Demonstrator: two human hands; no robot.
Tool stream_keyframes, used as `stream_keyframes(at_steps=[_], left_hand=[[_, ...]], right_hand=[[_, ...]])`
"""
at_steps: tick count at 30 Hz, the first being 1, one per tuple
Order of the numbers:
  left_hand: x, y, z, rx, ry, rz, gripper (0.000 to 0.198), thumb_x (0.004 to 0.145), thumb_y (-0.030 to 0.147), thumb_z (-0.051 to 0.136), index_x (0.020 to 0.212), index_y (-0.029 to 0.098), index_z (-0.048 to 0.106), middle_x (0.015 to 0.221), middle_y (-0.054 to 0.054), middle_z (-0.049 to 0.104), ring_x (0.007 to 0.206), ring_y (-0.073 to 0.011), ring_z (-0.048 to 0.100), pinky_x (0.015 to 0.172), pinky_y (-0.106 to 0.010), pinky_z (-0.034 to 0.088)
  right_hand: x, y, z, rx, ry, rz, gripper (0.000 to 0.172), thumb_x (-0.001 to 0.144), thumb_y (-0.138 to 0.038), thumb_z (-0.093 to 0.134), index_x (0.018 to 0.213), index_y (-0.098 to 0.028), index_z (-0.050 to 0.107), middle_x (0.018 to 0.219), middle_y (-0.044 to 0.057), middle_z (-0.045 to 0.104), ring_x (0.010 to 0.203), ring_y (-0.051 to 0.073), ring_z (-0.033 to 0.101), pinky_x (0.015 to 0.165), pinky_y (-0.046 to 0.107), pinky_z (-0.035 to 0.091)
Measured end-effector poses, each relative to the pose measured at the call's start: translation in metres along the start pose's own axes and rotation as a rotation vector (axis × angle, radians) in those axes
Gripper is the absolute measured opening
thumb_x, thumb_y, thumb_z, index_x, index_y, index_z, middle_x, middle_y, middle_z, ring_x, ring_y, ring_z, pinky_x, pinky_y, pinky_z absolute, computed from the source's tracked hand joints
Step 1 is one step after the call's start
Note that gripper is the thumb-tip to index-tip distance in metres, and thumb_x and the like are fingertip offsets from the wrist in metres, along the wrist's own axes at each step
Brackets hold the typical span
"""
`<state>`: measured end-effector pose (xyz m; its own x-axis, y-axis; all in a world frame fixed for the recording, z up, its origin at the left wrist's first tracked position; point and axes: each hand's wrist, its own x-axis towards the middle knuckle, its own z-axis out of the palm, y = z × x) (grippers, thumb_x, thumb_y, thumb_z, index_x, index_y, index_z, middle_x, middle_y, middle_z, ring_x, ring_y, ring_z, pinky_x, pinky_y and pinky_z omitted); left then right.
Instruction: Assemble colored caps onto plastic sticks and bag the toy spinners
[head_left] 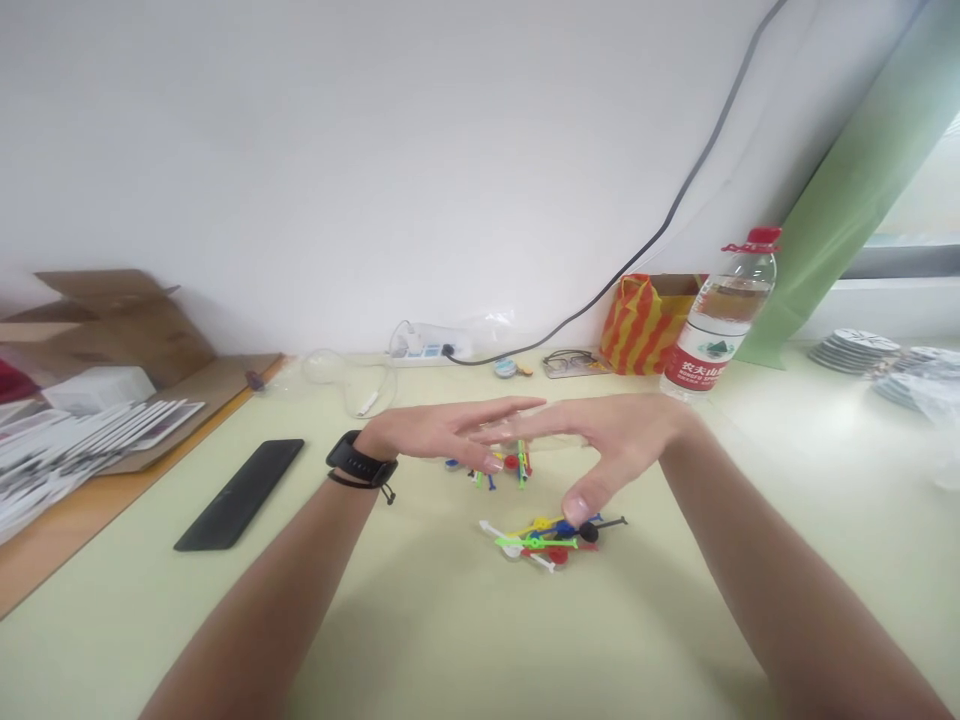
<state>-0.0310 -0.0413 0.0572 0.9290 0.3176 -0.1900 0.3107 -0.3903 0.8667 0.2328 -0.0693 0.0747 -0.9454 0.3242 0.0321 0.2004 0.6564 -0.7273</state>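
Observation:
My left hand [450,432], with a black watch on its wrist, is held over the table with its fingers stretched toward the right. Facing it, my right hand [611,440] has its fingers extended left and its thumb pointing down. The fingertips of both hands overlap in view; whether they touch I cannot tell. Just below my right thumb lies a pile of small plastic arrow-shaped pieces [551,540] in white, green, yellow, blue, black and red. A second group of coloured pieces [521,465] lies behind, partly hidden by my hands.
A black flat object [240,495] lies at left, near white cards [97,445] and a cardboard box [135,320]. Behind are a power strip [427,345], glasses [568,360], a striped bag [637,325] and a water bottle [720,320]. Stacked discs [855,350] stand at right.

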Motion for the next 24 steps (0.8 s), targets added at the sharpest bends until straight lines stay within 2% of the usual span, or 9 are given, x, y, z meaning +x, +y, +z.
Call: stream_keyframes(at_steps=[4, 7, 10, 12, 14, 16, 19, 24], left_hand=[[-0.004, -0.001, -0.003, 0.034, -0.021, 0.017, 0.090, 0.094, 0.050, 0.069, 0.166, 0.035, 0.018, 0.151, -0.009, 0.058, 0.140, -0.0341, 0.053, 0.112, -0.043, 0.044], [-0.011, -0.002, -0.009, 0.110, 0.013, -0.006, 0.092, 0.090, 0.048, 0.075, 0.164, 0.038, 0.022, 0.154, -0.008, 0.055, 0.141, -0.0353, 0.051, 0.111, -0.044, 0.046], [-0.022, -0.001, -0.015, 0.234, 0.190, -0.005, 0.090, 0.080, 0.043, 0.085, 0.158, 0.039, 0.040, 0.156, -0.008, 0.052, 0.142, -0.0337, 0.051, 0.113, -0.045, 0.046], [-0.027, 0.002, -0.019, 0.304, 0.372, 0.018, 0.076, 0.077, 0.042, 0.087, 0.146, 0.035, 0.057, 0.151, -0.008, 0.058, 0.136, -0.0308, 0.057, 0.111, -0.044, 0.048], [-0.030, 0.004, -0.020, 0.365, 0.554, 0.043, 0.053, 0.076, 0.043, 0.087, 0.125, 0.029, 0.072, 0.133, -0.009, 0.070, 0.121, -0.0282, 0.066, 0.105, -0.041, 0.052], [-0.029, 0.007, -0.019, 0.411, 0.684, 0.063, 0.033, 0.078, 0.044, 0.085, 0.103, 0.024, 0.079, 0.112, -0.008, 0.077, 0.105, -0.0260, 0.071, 0.095, -0.038, 0.055], [-0.024, 0.011, -0.016, 0.444, 0.774, 0.091, 0.023, 0.082, 0.045, 0.081, 0.086, 0.023, 0.080, 0.094, -0.007, 0.078, 0.088, -0.0232, 0.071, 0.081, -0.035, 0.054], [-0.018, 0.010, -0.012, 0.457, 0.877, 0.141, 0.023, 0.081, 0.046, 0.083, 0.085, 0.023, 0.082, 0.089, -0.007, 0.078, 0.082, -0.0228, 0.070, 0.074, -0.035, 0.053]], right_hand=[[-0.004, 0.003, -0.004, 0.063, -0.086, -0.009, 0.102, 0.072, -0.056, 0.087, 0.160, -0.039, 0.038, 0.167, 0.000, 0.038, 0.154, 0.032, 0.034, 0.125, 0.044, 0.030], [-0.011, 0.002, -0.011, 0.085, -0.140, -0.012, 0.104, 0.073, -0.059, 0.086, 0.161, -0.038, 0.036, 0.165, 0.000, 0.040, 0.154, 0.032, 0.032, 0.126, 0.046, 0.027], [-0.020, 0.002, -0.016, 0.041, -0.096, -0.024, 0.102, 0.075, -0.057, 0.085, 0.162, -0.038, 0.034, 0.167, -0.001, 0.037, 0.156, 0.032, 0.028, 0.127, 0.047, 0.022], [-0.027, 0.003, -0.020, 0.018, -0.055, -0.022, 0.100, 0.078, -0.058, 0.083, 0.162, -0.037, 0.033, 0.168, -0.001, 0.034, 0.157, 0.032, 0.026, 0.128, 0.047, 0.020], [-0.034, 0.006, -0.023, 0.023, -0.020, -0.003, 0.099, 0.080, -0.061, 0.079, 0.163, -0.035, 0.031, 0.170, 0.000, 0.029, 0.157, 0.032, 0.024, 0.128, 0.047, 0.020], [-0.040, 0.011, -0.026, 0.042, 0.000, 0.014, 0.098, 0.084, -0.062, 0.075, 0.164, -0.034, 0.028, 0.172, 0.001, 0.025, 0.158, 0.032, 0.021, 0.127, 0.048, 0.022], [-0.045, 0.021, -0.029, 0.088, 0.006, -0.004, 0.096, 0.087, -0.062, 0.071, 0.165, -0.034, 0.024, 0.174, 0.001, 0.018, 0.160, 0.030, 0.016, 0.128, 0.048, 0.020], [-0.044, 0.033, -0.026, 0.165, 0.016, -0.024, 0.094, 0.090, -0.064, 0.067, 0.166, -0.034, 0.021, 0.175, 0.002, 0.015, 0.160, 0.029, 0.013, 0.128, 0.049, 0.017]])
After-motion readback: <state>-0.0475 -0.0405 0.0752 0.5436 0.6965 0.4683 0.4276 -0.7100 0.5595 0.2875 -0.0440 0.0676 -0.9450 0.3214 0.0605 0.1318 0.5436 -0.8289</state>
